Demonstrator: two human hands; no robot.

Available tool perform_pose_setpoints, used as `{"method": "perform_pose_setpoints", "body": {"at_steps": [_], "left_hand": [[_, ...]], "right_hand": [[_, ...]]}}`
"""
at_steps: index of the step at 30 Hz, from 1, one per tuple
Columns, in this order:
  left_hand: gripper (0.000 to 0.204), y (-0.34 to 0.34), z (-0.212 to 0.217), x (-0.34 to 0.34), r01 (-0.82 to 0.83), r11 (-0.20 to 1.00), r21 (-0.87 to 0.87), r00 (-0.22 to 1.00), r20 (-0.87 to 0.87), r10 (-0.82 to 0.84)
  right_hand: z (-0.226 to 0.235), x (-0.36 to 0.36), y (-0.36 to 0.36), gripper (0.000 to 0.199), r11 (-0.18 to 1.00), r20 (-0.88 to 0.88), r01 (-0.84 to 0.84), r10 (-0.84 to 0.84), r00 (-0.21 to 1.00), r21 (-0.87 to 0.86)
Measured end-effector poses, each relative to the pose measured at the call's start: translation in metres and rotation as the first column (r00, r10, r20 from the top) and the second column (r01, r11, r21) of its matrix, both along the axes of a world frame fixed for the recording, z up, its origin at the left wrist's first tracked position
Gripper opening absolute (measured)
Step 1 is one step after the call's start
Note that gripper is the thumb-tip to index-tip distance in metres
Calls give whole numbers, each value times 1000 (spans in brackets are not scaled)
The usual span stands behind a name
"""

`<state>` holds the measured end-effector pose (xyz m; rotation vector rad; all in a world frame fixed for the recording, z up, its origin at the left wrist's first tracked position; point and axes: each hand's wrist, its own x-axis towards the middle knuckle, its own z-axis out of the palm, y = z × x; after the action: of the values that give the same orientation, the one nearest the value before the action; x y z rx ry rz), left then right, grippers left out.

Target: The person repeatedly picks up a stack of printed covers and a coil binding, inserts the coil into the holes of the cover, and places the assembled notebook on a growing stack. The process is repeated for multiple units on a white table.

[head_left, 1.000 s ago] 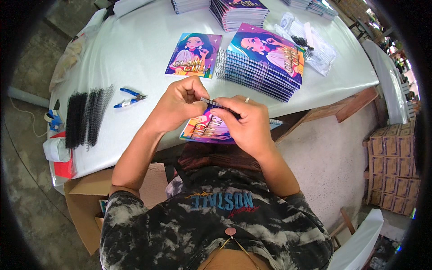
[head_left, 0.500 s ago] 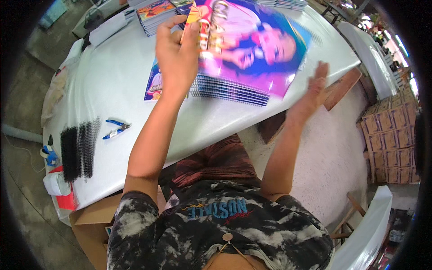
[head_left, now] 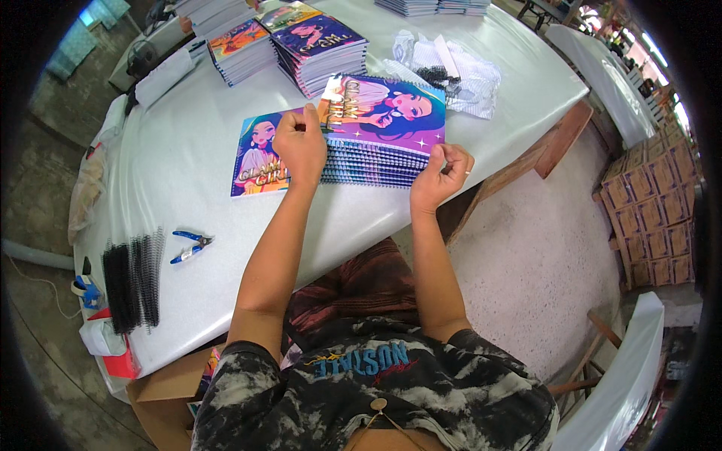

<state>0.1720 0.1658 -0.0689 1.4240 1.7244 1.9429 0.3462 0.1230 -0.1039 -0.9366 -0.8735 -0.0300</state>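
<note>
Having been lifted a moment ago, a purple spiral-bound illustrated notebook (head_left: 385,113) is now being squared onto the stack of matching notebooks (head_left: 372,161), clamped at its edges by the left hand (head_left: 299,146) and right hand (head_left: 438,177).

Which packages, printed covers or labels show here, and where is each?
Cardboard boxes: stacked at the right edge, brown, rectangular.
Top notebook cover: on the spiral-bound pile under both hands, purple and teal cartoon figure.
Loose cover: flat, left of the pile, similar artwork.

On the white table (head_left: 188,203), blue-handled pliers (head_left: 189,246) lie right of a row of black binding coils (head_left: 133,279) at the near left, with crumpled white cloth (head_left: 459,75) far right and notebook stacks (head_left: 286,45) beyond.
</note>
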Motion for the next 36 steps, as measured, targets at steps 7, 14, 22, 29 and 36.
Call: {"method": "perform_pose_setpoints", "body": {"at_steps": [7,14,22,29,36], "left_hand": [[19,17,6,-46,34,982,-188,957,-277,-86],[47,86,-51,-142,-141,803,-579,601,-695,-396],[43,-92,-14,-132,-245,743,-623,412,-760,-502],[71,-199,24,-214,724,605,-332,690,372,-621],[28,-180,-25,-151,414,882,-225,843,460,-278]], "right_hand": [[-2,12,-13,22,984,240,112,-77,968,-137],[-3,-76,-96,36,782,640,-527,598,482,-333],[-30,-138,-161,56,676,695,-362,712,97,-642],[9,-84,-118,16,418,255,-754,908,331,-507],[-14,-93,-73,17,82,-309,-969,939,154,-233]]}}
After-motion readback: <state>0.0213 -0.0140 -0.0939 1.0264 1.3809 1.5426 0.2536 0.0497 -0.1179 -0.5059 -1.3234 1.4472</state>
